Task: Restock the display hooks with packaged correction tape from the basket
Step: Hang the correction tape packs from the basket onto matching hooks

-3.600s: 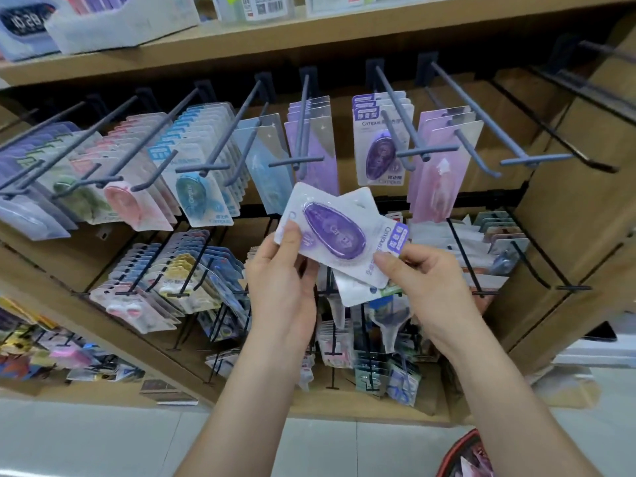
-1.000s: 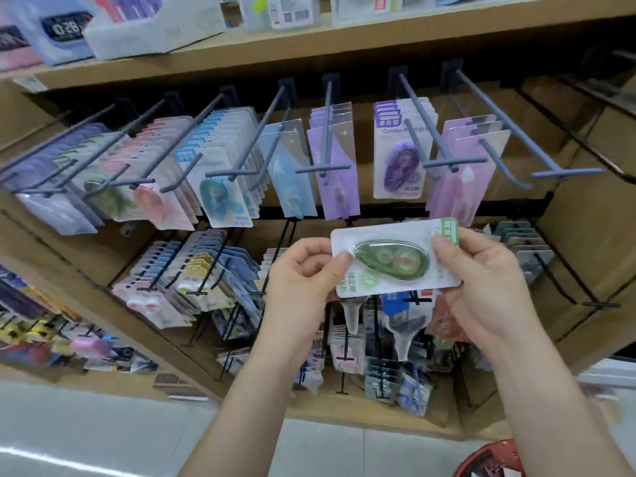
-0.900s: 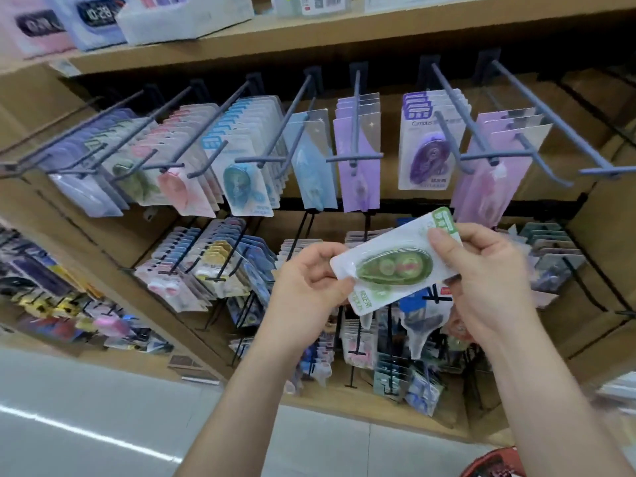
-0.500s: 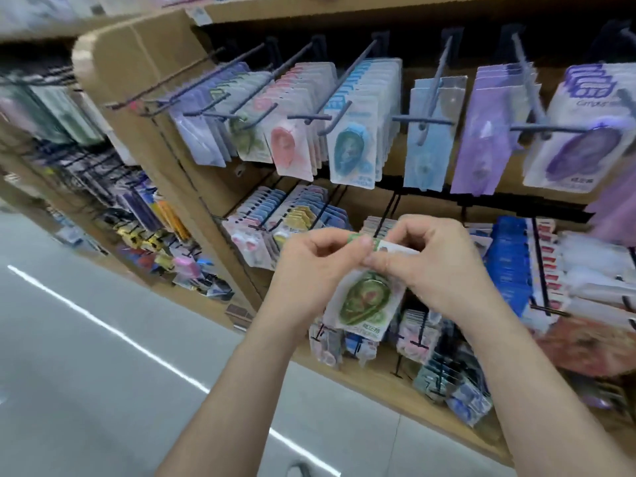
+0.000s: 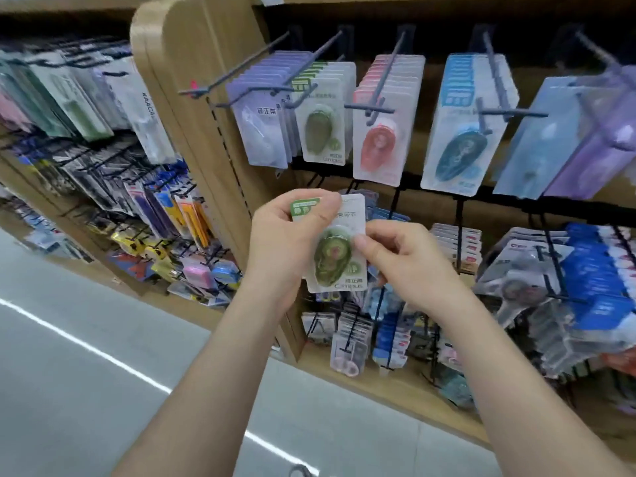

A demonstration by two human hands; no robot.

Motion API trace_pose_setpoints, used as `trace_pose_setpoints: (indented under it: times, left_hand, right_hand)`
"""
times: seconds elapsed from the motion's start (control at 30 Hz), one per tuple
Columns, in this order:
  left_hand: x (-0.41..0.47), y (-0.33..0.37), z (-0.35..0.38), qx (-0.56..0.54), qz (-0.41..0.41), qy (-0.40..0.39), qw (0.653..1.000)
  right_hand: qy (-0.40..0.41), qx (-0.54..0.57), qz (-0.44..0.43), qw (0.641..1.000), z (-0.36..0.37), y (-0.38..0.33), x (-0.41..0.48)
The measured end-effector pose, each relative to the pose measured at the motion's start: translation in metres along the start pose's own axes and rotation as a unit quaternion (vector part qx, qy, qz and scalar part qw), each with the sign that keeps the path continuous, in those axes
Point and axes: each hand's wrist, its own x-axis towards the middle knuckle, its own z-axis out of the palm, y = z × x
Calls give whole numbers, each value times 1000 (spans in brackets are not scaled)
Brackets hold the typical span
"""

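Two hands [image 5: 344,249] pinch the upright green correction tape pack [image 5: 335,259].

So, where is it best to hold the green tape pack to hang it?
Probably the flat right margin of the green pack, beside the bulging blister, pinched from the right as the right hand does. The pack is upright; the left hand covers its top corner, which the hook needs free.

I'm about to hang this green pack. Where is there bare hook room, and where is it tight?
Bare rod for the held pack shows at the green hook's tip, ahead of the green packs, between lavender packs and pink packs. Those stacks nearly touch; lower rows are crowded.
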Motion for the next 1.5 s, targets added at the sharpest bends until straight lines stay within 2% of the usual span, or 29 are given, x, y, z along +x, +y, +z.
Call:
trace_pose_setpoints:
  times: [0.13,0.27,0.43,0.57,0.67,0.77,0.87,0.97,1.07,1.2,1.33,1.43,1.5]
  left_hand:
    - [32,11,-24,36,39,-16,998]
    - [60,23,-37,43,84,-51,994]
    - [90,32,-35,-18,100,-14,995]
    - [105,32,-28,-12,120,28,992]
    - [110,32,-25,16,135,17,991]
    - [117,35,-29,42,110,-8,993]
    - [121,41,-31,-4,51,-64,997]
    - [126,41,-31,-44,9,-63,997]
    - [119,29,-37,23,44,-68,996]
    - [96,3,-50,156,117,-92,976]
    - [110,-8,-46,241,110,-34,964]
    - [126,-9,-37,277,116,-23,954]
    - [135,-12,-30,301,131,-11,944]
  right_hand:
    - [29,95,25,995,32,-13,15]
    - [81,67,33,994,50,-17,29]
    - [158,89,13,983,64,-28,50]
    - [198,79,8,977,66,-30,68]
    - [213,74,19,974,69,-26,76]
    - [208,87,34,974,71,-26,79]
    - [206,93,50,973,70,-24,81]
    - [207,79,57,974,69,-23,84]
    - [212,87,66,971,67,-23,88]
    - [233,89,79,965,63,-22,97]
    - [267,75,85,957,64,-22,109]
    - [259,-81,59,961,58,-18,109]
    - [264,-169,53,948,50,-16,102]
